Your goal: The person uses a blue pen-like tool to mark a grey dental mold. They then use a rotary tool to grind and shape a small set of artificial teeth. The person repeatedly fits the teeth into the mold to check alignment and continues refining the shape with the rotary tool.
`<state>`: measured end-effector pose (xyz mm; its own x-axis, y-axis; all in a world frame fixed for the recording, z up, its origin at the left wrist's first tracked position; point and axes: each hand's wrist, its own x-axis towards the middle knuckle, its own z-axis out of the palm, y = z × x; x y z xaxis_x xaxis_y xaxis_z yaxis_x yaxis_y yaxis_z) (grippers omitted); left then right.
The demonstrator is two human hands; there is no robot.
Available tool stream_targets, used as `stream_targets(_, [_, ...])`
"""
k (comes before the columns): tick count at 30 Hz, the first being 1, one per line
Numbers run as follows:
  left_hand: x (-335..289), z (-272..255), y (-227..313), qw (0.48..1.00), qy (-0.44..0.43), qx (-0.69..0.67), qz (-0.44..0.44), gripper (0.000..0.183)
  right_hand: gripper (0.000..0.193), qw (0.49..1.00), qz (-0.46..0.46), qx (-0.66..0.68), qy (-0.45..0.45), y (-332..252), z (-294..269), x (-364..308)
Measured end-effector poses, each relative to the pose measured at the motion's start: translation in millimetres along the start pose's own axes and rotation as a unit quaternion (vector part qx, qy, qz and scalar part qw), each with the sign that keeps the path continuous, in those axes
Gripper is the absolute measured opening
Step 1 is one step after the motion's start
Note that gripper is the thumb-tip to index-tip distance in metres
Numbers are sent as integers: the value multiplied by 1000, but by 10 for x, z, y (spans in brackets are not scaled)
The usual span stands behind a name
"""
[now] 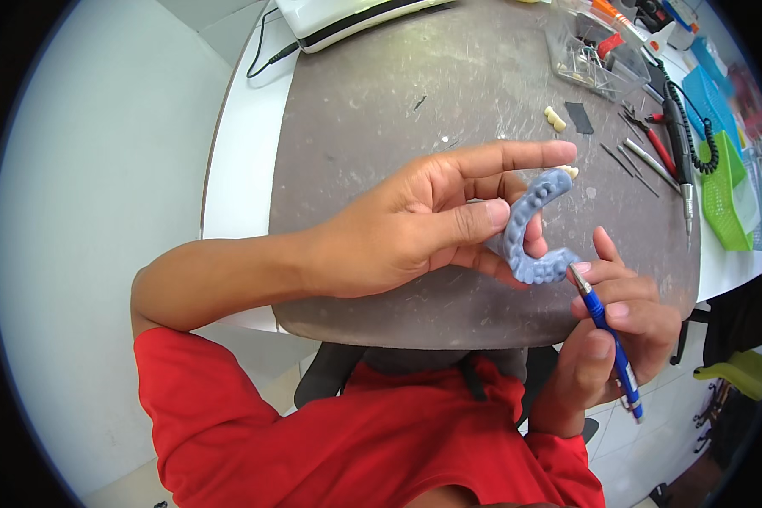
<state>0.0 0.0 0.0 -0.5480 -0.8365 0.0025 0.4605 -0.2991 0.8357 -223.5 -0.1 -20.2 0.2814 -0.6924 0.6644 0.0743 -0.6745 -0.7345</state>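
Head: left hand [415, 220] pinches dental arch [519, 224], right hand [643, 326] grips blue pen [599, 311].

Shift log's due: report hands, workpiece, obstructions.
Left hand: holding grey-blue dental arch. Right hand: holding blue pen-shaped tool, tip at arch's near end; contact unclear. No obstruction visible between them.

You hold a blue-grey, horseshoe-shaped dental model [514, 240] in your left hand [415, 222], open side rightward, tooth shapes showing. Your blue pen [599, 313] slants in your right hand [643, 334], silver tip at the model's nearer end.
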Motion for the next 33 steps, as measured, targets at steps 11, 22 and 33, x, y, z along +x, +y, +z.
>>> stream_targets(11, [-6, 25, -3, 996, 6, 83, -10, 63, 24, 987, -19, -141, 79, -50, 30, 27])
stream_targets(22, [-53, 62, 53, 990, 61, 129, 11, 48, 25, 989, -56, -132, 26, -8, 3, 7])
stream_targets(33, [-79, 22, 58, 992, 55, 66, -97, 49, 23, 983, -43, -178, 16, 25, 26, 20])
